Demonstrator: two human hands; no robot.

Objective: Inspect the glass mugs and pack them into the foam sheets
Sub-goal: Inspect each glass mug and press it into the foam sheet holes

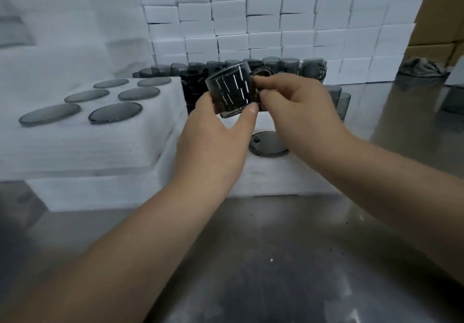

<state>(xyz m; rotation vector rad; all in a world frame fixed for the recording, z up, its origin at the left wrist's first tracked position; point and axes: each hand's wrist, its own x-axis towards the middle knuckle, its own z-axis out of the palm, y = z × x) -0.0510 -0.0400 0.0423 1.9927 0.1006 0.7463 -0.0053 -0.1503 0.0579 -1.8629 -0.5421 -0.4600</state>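
A smoky grey glass mug (pixel 232 89) is held tilted above the foam, between both hands. My left hand (pixel 213 134) grips its base and lower side with thumb and fingers. My right hand (pixel 298 106) pinches its handle at the mug's right. Below it, one mug (pixel 267 144) sits sunk in a white foam sheet (pixel 263 179), only its round top showing. To the left, a thick stack of foam sheets (pixel 82 144) holds several mugs (pixel 115 113) set flush in its holes.
A row of unpacked grey mugs (pixel 276 66) stands behind the foam, and two more (pixel 337 99) sit to the right. White boxes (pixel 276 21) form a wall at the back. The steel table (pixel 251 260) spreads in front; cardboard cartons (pixel 439 16) and a grey cloth (pixel 421 67) are at the right.
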